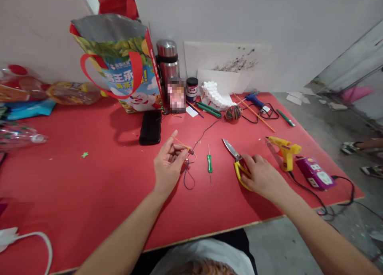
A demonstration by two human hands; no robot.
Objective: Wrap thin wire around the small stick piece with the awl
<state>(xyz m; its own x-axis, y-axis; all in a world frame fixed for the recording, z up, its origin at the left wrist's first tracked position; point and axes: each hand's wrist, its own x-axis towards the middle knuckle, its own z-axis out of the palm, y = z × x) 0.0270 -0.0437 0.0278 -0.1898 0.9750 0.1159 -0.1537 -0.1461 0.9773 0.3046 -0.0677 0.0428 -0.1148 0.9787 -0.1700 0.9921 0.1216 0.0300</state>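
My left hand (170,163) pinches a small looped piece of multicoloured yarn (190,180) between thumb and fingers, with an orange strand along the top. From it a dark strand runs back to a ball of multicoloured yarn (233,113). My right hand (263,173) grips the yellow handles of a pair of scissors (231,149), which lies on or close to the table with its blades pointing away to the left. Between my hands lies a crochet hook (209,164) with a green grip and a thin metal shaft at both ends.
On the red table (113,203) stand a printed bag (119,67), a steel flask (167,59) and a dark-lidded jar (192,89). A black phone (150,127) lies before them. To the right are a yellow glue gun (284,149), a purple power strip (315,173) and cords.
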